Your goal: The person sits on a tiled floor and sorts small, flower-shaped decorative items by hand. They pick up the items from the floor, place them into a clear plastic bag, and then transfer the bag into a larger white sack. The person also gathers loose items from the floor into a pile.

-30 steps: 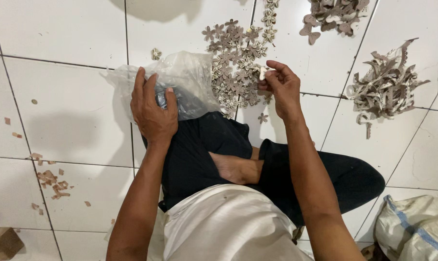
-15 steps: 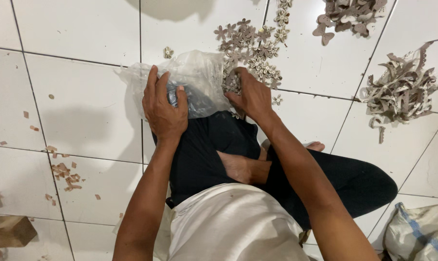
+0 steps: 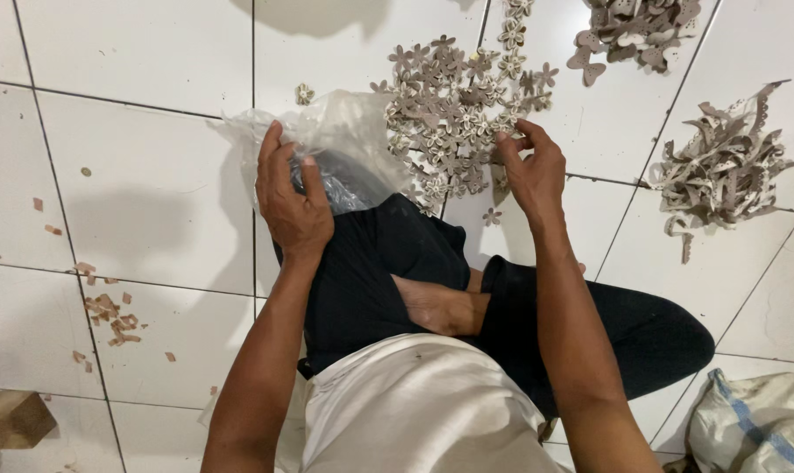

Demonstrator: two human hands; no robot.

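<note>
Two hands working: my left hand (image 3: 292, 206) clamps the clear plastic bag (image 3: 344, 149) on my knee; my right hand (image 3: 530, 171), at two o'clock, pinches grey flower cutouts (image 3: 454, 114). I judge most of the pile remains unbagged on the white tile floor (image 3: 143, 70).

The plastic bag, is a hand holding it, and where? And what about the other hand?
The left hand grips the clear plastic bag by its bunched near edge. The right hand rests its fingertips on the pile of flower-shaped pieces; whether it pinches one cannot be told.

Glossy white tiled floor (image 3: 134, 52), dark grout
</note>
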